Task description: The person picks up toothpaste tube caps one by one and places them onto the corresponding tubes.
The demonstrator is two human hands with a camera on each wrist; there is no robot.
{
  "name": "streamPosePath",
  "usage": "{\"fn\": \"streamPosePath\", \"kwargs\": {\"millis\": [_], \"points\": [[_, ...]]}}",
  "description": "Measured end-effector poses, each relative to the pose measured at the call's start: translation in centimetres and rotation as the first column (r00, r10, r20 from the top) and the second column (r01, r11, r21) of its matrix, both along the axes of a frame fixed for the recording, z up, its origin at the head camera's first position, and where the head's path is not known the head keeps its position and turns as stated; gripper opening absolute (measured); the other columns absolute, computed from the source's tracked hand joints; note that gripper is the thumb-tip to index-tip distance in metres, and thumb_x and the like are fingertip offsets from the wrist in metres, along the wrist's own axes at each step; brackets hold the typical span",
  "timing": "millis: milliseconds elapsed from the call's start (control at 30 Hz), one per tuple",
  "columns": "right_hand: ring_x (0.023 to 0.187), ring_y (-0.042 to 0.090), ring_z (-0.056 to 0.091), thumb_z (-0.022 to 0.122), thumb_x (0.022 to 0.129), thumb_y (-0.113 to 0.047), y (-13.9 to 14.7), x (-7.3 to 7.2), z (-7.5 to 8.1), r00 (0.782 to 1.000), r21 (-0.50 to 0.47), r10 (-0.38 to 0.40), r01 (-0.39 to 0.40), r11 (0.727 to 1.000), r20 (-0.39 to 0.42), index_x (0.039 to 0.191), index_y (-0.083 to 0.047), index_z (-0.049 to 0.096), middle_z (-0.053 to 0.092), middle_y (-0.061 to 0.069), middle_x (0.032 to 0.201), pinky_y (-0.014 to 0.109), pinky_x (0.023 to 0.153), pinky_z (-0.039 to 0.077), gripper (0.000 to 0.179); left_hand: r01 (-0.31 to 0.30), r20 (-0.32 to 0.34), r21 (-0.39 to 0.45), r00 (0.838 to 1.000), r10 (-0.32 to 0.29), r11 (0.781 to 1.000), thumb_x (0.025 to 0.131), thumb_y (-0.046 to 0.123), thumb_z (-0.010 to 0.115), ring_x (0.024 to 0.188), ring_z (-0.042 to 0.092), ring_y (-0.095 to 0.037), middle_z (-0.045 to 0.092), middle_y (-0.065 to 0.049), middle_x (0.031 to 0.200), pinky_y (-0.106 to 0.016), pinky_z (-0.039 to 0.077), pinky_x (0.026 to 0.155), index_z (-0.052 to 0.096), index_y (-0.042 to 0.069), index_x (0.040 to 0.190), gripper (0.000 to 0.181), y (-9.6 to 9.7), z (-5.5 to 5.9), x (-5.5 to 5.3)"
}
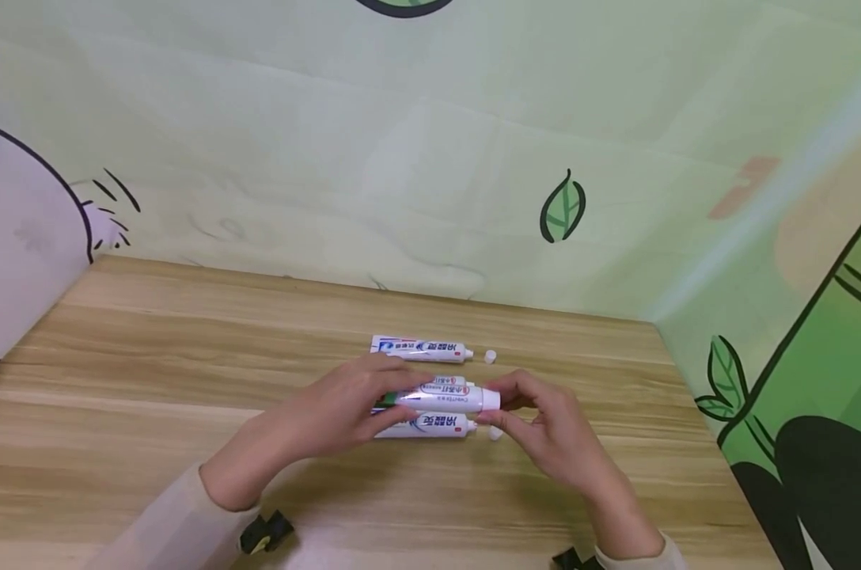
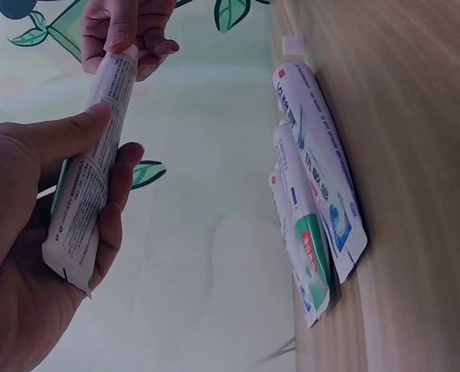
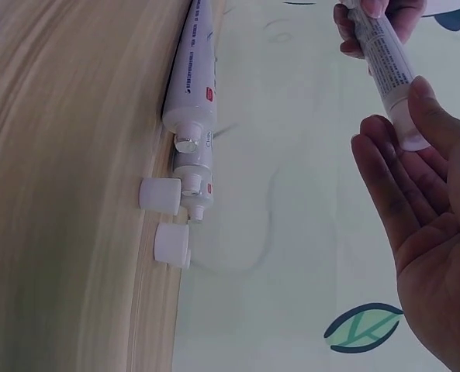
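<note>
Above the table, a white toothpaste tube with a green end is held level. My left hand grips its body, thumb on one side and fingers on the other. The thumb and fingers of my right hand pinch the white cap at its right end. Beneath lie three more tubes side by side: a near one, a far one, and a green-and-white middle tube, partly hidden by the held tube in the head view. Their nozzles are bare and point right.
Loose white caps lie just right of the nozzles, one cap by the far tube and another cap by the near tube, close to my right hand. The wood-grain table backs onto a printed green wall cloth.
</note>
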State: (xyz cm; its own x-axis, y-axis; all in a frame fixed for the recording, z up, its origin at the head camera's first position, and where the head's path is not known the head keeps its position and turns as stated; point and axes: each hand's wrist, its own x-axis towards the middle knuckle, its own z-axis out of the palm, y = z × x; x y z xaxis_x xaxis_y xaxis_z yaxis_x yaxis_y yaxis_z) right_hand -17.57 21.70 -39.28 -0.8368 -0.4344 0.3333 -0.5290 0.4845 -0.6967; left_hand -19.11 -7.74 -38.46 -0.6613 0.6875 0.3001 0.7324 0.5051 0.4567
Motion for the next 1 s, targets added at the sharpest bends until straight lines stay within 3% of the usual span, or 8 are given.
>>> {"fn": "streamPosePath", "kwargs": {"millis": [133, 367, 800, 1000], "points": [[0.086, 0.008, 0.073, 0.081, 0.089, -0.012, 0.0, 0.0, 0.0, 1.000, -0.006, 0.004, -0.004, 1.000, 0.015, 0.107, -0.013, 0.070, 0.078, -0.002, 0.101, 0.028, 0.079, 0.062, 0.022, 0.001, 0.035, -0.003, 0.999, -0.001, 1.000, 0.098, 0.026, 0.072, 0.114, 0.067, -0.019, 0.072, -0.006, 0.129, -0.041, 0.057, 0.097, 0.065, 0.009, 0.140, 0.045, -0.2, 0.2, -0.2], [0.082, 0.007, 0.072, 0.083, 0.086, -0.007, 0.4, -0.1, 0.1, 1.000, -0.013, 0.008, -0.008, 1.000, -0.026, 0.105, -0.011, 0.071, 0.077, -0.001, 0.095, 0.029, 0.076, 0.062, 0.023, 0.005, 0.058, 0.034, 0.998, -0.007, 0.999, 0.095, 0.025, 0.077, 0.093, 0.061, -0.009, 0.074, -0.001, 0.117, -0.027, 0.055, 0.081, 0.070, 0.011, 0.133, 0.041, -0.9, 0.5, -0.5], [0.086, 0.008, 0.073, 0.084, 0.085, -0.009, 0.9, -0.2, 0.6, 1.000, 0.003, 0.009, -0.009, 1.000, 0.003, 0.103, -0.013, 0.072, 0.078, -0.002, 0.099, 0.030, 0.079, 0.062, 0.022, -0.032, 0.099, 0.035, 0.995, 0.028, 0.999, 0.093, 0.031, 0.078, 0.086, 0.057, -0.007, 0.074, 0.001, 0.116, -0.024, 0.051, 0.075, 0.071, 0.019, 0.133, 0.042, -1.8, 1.1, -0.4], [0.084, 0.009, 0.072, 0.084, 0.085, -0.007, 1.4, -0.3, 1.0, 1.000, 0.022, -0.011, 0.011, 1.000, 0.001, 0.103, -0.011, 0.072, 0.077, -0.001, 0.098, 0.028, 0.077, 0.062, 0.022, -0.063, 0.131, 0.020, 0.990, 0.060, 0.998, 0.092, 0.031, 0.080, 0.089, 0.058, -0.009, 0.072, -0.002, 0.117, -0.025, 0.053, 0.074, 0.072, 0.015, 0.132, 0.044, -2.2, 1.7, -0.4]]}}
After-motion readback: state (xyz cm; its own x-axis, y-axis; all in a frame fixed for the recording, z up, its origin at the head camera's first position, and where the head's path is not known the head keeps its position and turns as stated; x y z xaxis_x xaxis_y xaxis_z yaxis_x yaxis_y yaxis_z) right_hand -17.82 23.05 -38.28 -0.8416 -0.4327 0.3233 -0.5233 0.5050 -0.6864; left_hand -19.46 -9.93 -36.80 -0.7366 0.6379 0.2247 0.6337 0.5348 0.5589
